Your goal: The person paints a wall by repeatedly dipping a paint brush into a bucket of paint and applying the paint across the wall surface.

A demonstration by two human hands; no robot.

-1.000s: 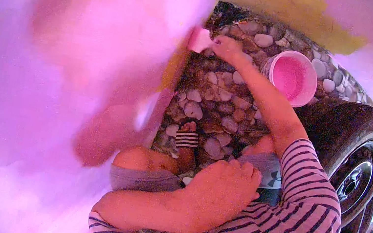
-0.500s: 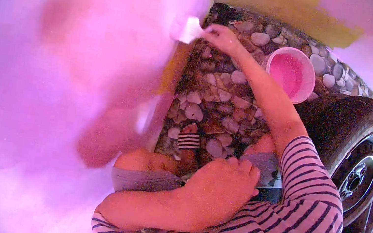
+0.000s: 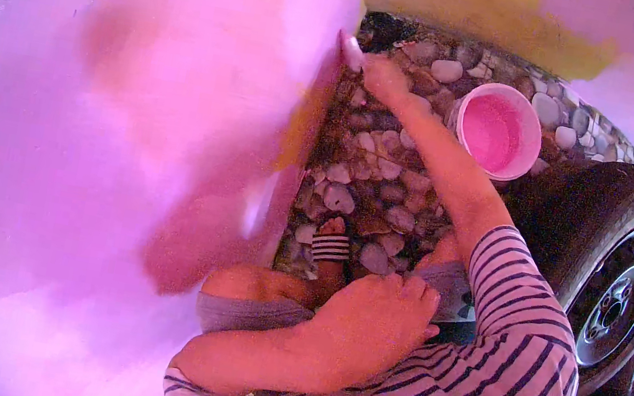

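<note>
My right hand (image 3: 386, 80) reaches out ahead, closed around a paintbrush (image 3: 352, 51) with a pale head. The brush is turned edge-on, its tip at the far lower edge of the pink-lit wall (image 3: 218, 36) on my left. Just right of my right forearm, a white bucket (image 3: 533, 134) holds paint (image 3: 487, 135) that looks pink in this light. My left hand (image 3: 381, 315) lies across my lap, back upward, with loosely bent fingers and nothing visible in it. Its fingertips are partly hidden.
Rounded stones (image 3: 386, 189) cover the ground, where my foot in a striped sandal (image 3: 331, 245) rests. A car wheel (image 3: 618, 268) stands close on the right. Beyond the stones is another wall (image 3: 469, 8) with a yellowish patch.
My right hand has moved slightly right with the paintbrush, which has turned from its broad face to its narrow edge. The whole view has shifted a little. My left hand stays on my lap.
</note>
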